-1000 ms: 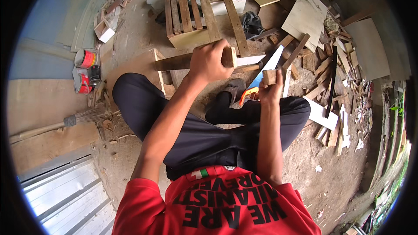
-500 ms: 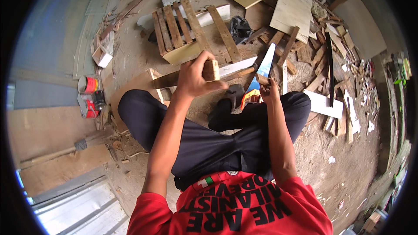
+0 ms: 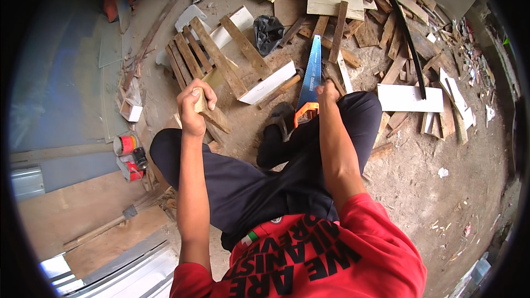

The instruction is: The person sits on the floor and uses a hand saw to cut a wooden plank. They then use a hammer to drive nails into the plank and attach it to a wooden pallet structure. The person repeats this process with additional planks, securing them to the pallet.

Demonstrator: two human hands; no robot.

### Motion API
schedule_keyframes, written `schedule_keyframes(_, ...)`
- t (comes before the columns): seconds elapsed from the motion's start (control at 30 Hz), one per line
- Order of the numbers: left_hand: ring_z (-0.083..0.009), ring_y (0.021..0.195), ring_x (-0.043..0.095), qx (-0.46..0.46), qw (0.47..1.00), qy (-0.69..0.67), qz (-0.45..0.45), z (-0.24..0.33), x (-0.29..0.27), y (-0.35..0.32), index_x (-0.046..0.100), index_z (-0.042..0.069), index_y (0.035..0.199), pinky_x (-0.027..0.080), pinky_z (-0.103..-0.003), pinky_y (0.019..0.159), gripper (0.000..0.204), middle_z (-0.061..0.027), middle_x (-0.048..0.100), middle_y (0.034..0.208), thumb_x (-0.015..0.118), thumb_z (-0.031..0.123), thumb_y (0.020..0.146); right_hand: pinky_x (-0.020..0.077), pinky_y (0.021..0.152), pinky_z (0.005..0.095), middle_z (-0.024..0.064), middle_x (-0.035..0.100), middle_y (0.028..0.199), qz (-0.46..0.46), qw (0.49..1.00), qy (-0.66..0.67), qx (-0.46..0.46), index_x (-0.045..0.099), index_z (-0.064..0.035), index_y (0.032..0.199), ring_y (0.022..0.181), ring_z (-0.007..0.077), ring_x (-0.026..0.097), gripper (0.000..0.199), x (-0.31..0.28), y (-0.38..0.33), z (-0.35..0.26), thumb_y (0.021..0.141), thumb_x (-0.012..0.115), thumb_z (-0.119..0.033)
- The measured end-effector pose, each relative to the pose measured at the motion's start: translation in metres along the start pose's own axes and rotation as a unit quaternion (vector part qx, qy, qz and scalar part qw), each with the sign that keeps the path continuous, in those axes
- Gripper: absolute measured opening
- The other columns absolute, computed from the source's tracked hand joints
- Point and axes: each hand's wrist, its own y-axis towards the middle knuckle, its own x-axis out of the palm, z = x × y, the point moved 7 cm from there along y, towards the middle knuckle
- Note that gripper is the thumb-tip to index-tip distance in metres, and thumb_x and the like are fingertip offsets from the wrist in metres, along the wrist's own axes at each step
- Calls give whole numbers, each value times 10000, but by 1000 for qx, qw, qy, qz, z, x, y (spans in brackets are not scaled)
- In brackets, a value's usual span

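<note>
A short wooden block [image 3: 211,111] is clamped in the left grip [image 3: 191,111], its lower end jutting free. The orange handle of a blue handsaw [image 3: 309,80] is enclosed by the right grip [image 3: 326,95], the blade pointing away over scattered planks [image 3: 338,32]; bare dirt floor [image 3: 430,176] lies open rightward.

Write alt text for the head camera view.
Seated on a dirt floor, a person holds a handsaw by its orange handle in the right hand and a wooden block in the left hand, amid scattered scrap wood.
</note>
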Motion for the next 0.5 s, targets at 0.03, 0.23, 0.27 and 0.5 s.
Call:
schedule_keyframes(0.03,-147,609,453,-2,1000,6,13,-1,2,3,479,16,767,373,-287,601,283,-80,484,680,397,260,884,479,478,317,91,535,670,-120,991,-7,60,545,-6,980,491,196,529,127,15,-5,16,943,590,-119)
schedule_keyframes(0.23,-164,692,437,-31,996,19,81,-2,2,-1,412,75,824,376,-318,712,306,-53,411,707,382,365,917,574,567,372,136,679,815,-313,867,-388,-32,611,-6,1113,665,250,696,204,59,-38,58,970,551,-138)
schedule_keyframes(0.27,-164,740,446,0,996,32,80,6,-2,-8,429,77,874,386,-324,750,326,-45,430,770,391,394,936,578,576,370,176,695,857,-324,817,-467,-98,609,-21,1171,677,265,709,249,66,-47,61,946,554,-114)
schedule_keyframes(0.5,-143,870,438,56,980,136,134,49,24,-21,439,70,968,398,-323,907,272,-42,432,906,667,46,822,526,908,475,271,669,1110,-376,454,-759,-277,428,-48,1367,1037,408,665,531,94,-73,89,872,544,-200)
